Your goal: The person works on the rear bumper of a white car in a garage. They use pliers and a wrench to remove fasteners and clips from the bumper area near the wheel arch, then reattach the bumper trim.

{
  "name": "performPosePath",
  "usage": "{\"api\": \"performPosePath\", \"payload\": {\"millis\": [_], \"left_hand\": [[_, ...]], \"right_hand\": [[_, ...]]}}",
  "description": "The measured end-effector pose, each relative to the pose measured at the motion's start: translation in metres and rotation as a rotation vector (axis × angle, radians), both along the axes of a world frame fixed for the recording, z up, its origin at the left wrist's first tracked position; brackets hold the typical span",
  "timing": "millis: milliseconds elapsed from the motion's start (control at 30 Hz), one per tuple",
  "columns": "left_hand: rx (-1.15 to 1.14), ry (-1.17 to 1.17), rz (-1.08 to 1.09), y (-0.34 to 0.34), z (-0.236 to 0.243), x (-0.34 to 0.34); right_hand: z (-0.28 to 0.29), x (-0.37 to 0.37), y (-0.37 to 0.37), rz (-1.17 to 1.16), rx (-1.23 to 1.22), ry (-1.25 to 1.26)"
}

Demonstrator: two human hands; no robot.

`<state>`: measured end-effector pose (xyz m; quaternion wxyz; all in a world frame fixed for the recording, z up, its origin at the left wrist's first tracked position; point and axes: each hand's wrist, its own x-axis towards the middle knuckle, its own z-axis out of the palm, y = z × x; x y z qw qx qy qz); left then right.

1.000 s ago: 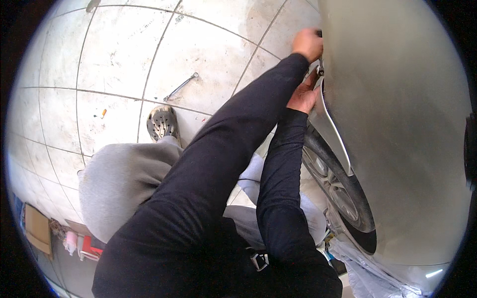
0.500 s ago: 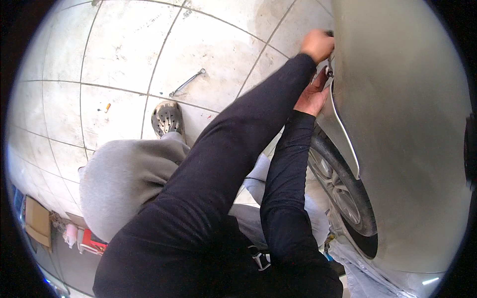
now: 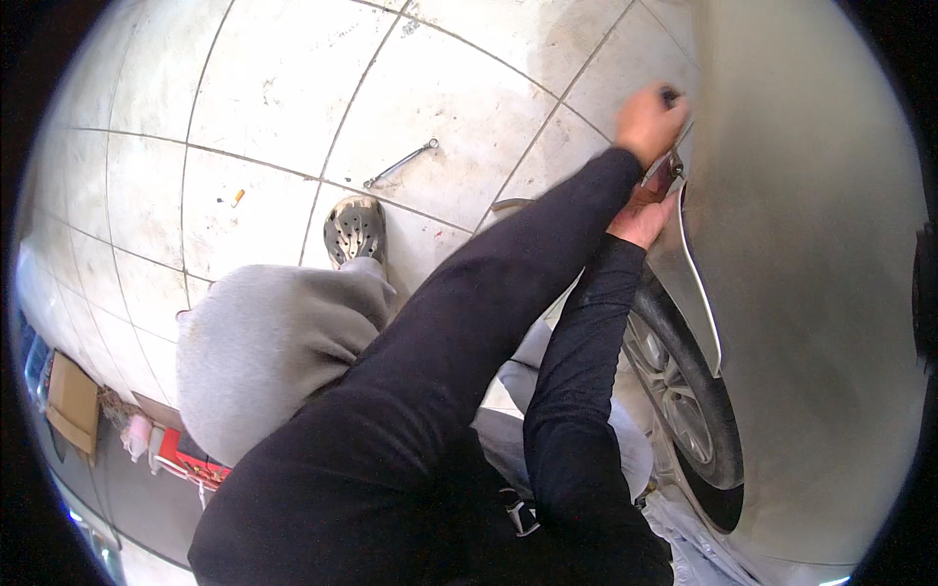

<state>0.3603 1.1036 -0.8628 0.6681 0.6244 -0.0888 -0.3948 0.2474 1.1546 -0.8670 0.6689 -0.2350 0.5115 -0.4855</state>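
My left hand (image 3: 652,122) reaches far forward at the upper right, closed in a fist. A black-handled tool (image 3: 669,97) pokes out of its top. From there a thin metal bar runs back to a dark tool head (image 3: 677,171) at the car's edge. Nearer me, my right hand (image 3: 645,215) is under that head, palm up, its fingers curled up beside it. Those fingers are in shadow and partly covered, so what they grip is unclear. The thumb lies near a pale flap-like panel (image 3: 705,303) that hangs from the car in front of the wheel.
The car body (image 3: 811,293) fills the right side, its wheel (image 3: 684,391) turned outward below my right arm. A combination wrench (image 3: 401,164) and a cigarette butt (image 3: 237,198) lie on the tiled floor. My clog (image 3: 355,232) stands close by. A cardboard box (image 3: 73,405) is at lower left.
The view has shifted, so everything sits farther right. My left hand has swung the tool's handle slightly toward me and out from the car's edge. The right hand stays by the tool head.
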Motion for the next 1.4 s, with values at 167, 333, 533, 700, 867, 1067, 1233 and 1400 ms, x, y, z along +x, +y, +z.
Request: {"api": "performPosePath", "payload": {"millis": [167,333,533,700,867,1067,1233,1400], "left_hand": [[0.081,-0.038,-0.318,-0.001,-0.016,0.021],[-0.162,-0.034,-0.137,0.120,-0.008,-0.049],[0.152,-0.117,-0.131,0.011,-0.002,0.037],[-0.013,-0.002,-0.186,-0.020,0.003,0.039],[-0.193,0.291,-0.101,0.096,-0.007,-0.048],[0.003,0.118,-0.177,0.008,0.005,-0.019],[-0.024,-0.470,-0.312,-0.069,-0.079,0.035],[-0.169,0.245,-0.171,0.078,0.005,-0.027]], "right_hand": [[0.010,0.030,0.010,-0.040,0.039,0.113],[0.010,-0.013,-0.004,-0.048,0.076,-0.029],[0.005,0.021,0.009,-0.043,0.024,-0.078],[-0.008,-0.018,-0.005,0.092,0.103,-0.227],[0.007,-0.005,0.002,-0.117,0.121,-0.074],[0.003,-0.012,-0.003,-0.010,-0.061,0.055],[0.013,0.042,0.012,0.105,0.119,-0.246],[0.010,-0.005,-0.001,-0.185,0.120,-0.111]]}}
